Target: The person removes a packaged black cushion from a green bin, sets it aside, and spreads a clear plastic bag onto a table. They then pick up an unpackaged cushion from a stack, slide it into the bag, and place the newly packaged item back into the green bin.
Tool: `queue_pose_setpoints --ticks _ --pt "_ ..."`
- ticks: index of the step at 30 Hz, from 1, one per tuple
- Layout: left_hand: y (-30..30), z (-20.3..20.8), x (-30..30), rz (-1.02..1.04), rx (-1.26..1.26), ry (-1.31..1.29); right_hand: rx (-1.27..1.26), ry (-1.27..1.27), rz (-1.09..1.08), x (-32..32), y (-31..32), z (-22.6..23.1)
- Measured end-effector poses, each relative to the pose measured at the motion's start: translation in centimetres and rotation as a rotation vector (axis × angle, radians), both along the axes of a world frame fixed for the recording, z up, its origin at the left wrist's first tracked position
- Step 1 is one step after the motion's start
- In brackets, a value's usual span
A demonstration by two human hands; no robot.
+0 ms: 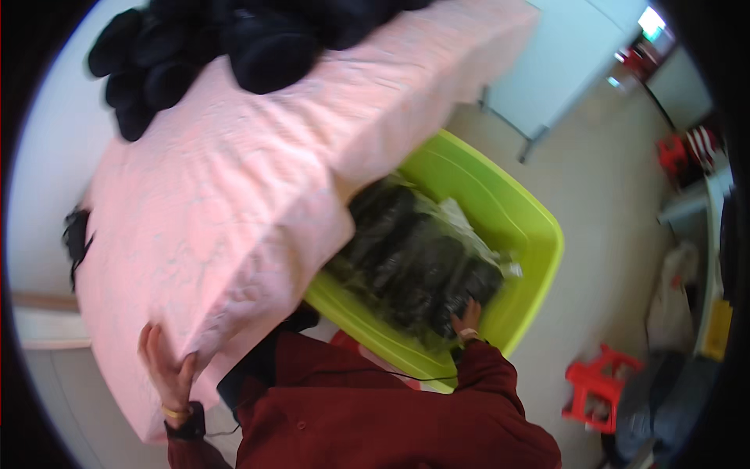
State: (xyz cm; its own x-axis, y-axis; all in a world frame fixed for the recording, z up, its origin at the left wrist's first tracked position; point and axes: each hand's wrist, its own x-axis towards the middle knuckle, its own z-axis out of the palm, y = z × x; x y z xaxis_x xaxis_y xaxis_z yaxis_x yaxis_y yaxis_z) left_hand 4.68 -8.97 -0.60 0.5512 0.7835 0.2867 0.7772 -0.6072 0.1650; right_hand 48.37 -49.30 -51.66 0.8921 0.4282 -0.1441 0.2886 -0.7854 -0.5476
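Observation:
My left hand [166,369] is over the near left edge of the table under a pink cloth [226,187], its fingers apart and nothing in them. Down inside a large lime-green tub [539,258], my right hand [469,316] rests against dark bundles in clear plastic [414,254]. Its fingers look stretched out over the plastic, though the picture is blurred there. A white piece of wrapping [462,221] sticks up beside the bundles. What exactly the bundles contain I cannot make out.
Several black stuffed-looking pieces [269,55] are heaped on the table's far end. A red plastic stool [598,387] stands right of the tub. Beyond it a white bag [673,297] leans by a desk. A pale cabinet [547,62] on legs stands behind the tub.

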Motion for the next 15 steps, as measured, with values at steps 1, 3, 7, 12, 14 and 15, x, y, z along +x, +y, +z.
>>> queue_pose_setpoints --ticks 1,3,7,12,14,15 --pt "0.2 -0.6 0.3 -0.047 0.000 -0.018 0.043 0.036 0.085 0.7 -1.9 -2.1" --pt "0.0 -1.3 0.5 -0.059 0.051 0.041 0.135 0.257 0.089 0.9 -1.5 -4.1" --pt "1.5 -2.7 1.4 0.000 0.064 0.005 -0.181 0.442 0.109 8.8 -5.6 -6.2" --pt "-2.4 0.2 1.7 0.065 0.165 0.093 -0.498 0.174 0.009 4.0 8.5 5.4" --pt "-1.4 -0.3 2.5 0.033 0.170 0.072 -0.307 0.029 0.105 6.0 9.6 7.4" --pt "-1.0 -0.5 2.6 0.017 0.165 0.039 -0.105 -0.080 0.251 6.7 10.1 8.2"
